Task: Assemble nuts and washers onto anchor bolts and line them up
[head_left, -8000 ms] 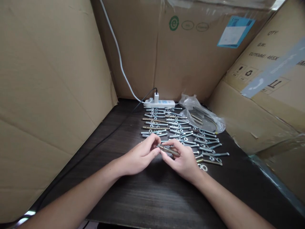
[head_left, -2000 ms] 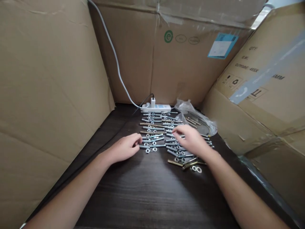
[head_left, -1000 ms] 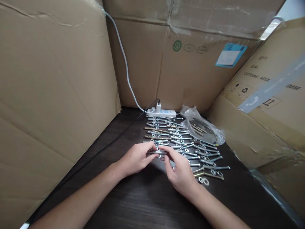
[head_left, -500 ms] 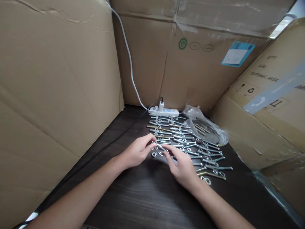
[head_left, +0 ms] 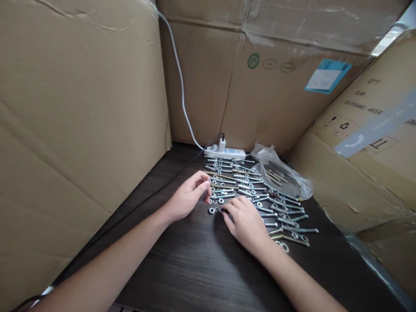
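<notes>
My left hand (head_left: 188,197) is pinched on a short grey metal bolt (head_left: 205,195), held just above the dark table (head_left: 195,268). My right hand (head_left: 245,221) lies palm down with its fingertips drawn together on the table beside a few loose washers and nuts (head_left: 214,210). Whether those fingers hold anything is hidden. Beyond both hands lie rows of bolts with washers (head_left: 247,190), side by side, reaching toward the back.
A white power strip (head_left: 225,152) with a plugged charger and a white cable (head_left: 178,82) sits at the back. A clear plastic bag (head_left: 286,175) with more hardware lies at the right. Cardboard boxes (head_left: 81,130) wall in the table on three sides.
Both hands held one bolt together half a second ago. Now the left hand keeps it and has moved slightly back, while the right hand has dropped to the washers on the table.
</notes>
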Tool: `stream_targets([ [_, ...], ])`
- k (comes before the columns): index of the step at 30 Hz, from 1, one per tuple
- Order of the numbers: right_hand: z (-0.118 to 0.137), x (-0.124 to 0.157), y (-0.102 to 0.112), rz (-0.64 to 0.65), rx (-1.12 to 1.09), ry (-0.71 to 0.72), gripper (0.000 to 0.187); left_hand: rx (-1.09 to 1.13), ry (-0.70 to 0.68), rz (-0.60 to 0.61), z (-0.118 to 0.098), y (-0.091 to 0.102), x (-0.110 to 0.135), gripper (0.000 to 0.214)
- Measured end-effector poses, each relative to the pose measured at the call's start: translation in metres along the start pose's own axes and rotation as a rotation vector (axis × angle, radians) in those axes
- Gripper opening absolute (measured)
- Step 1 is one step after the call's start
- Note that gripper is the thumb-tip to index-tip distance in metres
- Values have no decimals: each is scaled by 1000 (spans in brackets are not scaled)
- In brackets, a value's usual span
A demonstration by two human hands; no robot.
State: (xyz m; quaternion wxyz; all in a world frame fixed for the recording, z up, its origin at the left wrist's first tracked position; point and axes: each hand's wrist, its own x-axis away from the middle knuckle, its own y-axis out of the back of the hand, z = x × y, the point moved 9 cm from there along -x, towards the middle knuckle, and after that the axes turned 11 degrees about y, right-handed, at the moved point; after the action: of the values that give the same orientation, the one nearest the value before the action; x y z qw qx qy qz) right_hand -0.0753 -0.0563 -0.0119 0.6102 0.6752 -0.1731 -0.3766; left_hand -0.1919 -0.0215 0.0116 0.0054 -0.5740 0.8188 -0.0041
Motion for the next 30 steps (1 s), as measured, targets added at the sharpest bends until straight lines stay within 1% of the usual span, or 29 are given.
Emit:
stream_targets([
  [6, 0, 1, 3, 46, 23, -4, 13, -73, 147, 63, 20, -8, 0, 20],
  [11, 5, 2, 5, 64, 54, 34, 15, -76, 265, 83, 29, -11, 2, 19],
  [16, 8, -1, 7, 36, 131, 68, 13, -159, 301, 138, 30, -17, 4, 13],
  [21, 2, 0, 10, -11, 175, 58, 17, -271, 303, 206, 25, -26, 9, 10],
  [23, 0, 0, 14, -51, 147, 48, 15, -304, 302, 213, 24, -28, 10, 10],
  [24, -2, 1, 19, -91, 122, 38, 14, -318, 300, 212, 24, -29, 10, 10],
  [28, 0, 6, 45, -324, 2, 14, 14, -334, 276, 218, 26, -31, 12, 9],
  [30, 7, 8, 51, -377, -36, 47, 16, -310, 277, 241, 28, -33, 13, 11],
])
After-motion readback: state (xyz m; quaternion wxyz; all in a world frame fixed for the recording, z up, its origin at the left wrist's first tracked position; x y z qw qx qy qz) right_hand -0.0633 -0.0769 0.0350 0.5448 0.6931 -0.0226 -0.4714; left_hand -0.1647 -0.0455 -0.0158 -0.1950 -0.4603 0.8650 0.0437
